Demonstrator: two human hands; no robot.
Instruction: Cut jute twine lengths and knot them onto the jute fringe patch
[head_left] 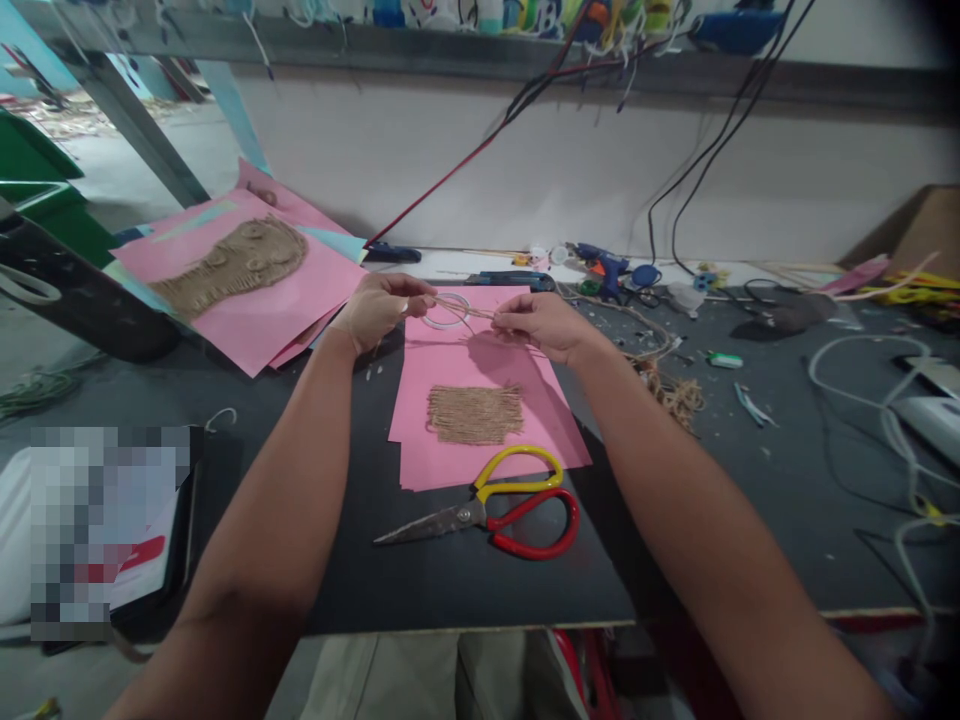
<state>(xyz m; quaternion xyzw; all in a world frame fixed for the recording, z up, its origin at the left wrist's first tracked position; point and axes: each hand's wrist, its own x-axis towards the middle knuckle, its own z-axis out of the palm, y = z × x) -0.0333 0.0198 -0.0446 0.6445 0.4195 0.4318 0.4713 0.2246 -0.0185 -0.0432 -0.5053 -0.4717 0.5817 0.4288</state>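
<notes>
My left hand (pixel 379 308) and my right hand (pixel 546 322) are both pinched closed on the ends of a thin jute string (pixel 466 310), stretched between them above a pink paper sheet (pixel 450 455). A clear ring of tape (pixel 445 311) lies on the sheet just under the string. Nearer to me, a patch of jute strands (pixel 475 414) is laid side by side on the same sheet. Scissors (pixel 495 508) with one yellow and one red handle rest at the sheet's near edge.
A stack of pink sheets (pixel 247 300) with a larger jute shape (pixel 232 265) lies at the left. Loose jute twine (pixel 675 390) sits right of my right hand. A glue gun (pixel 611 268), cables and small clutter line the back; white cords (pixel 885 420) lie at the right.
</notes>
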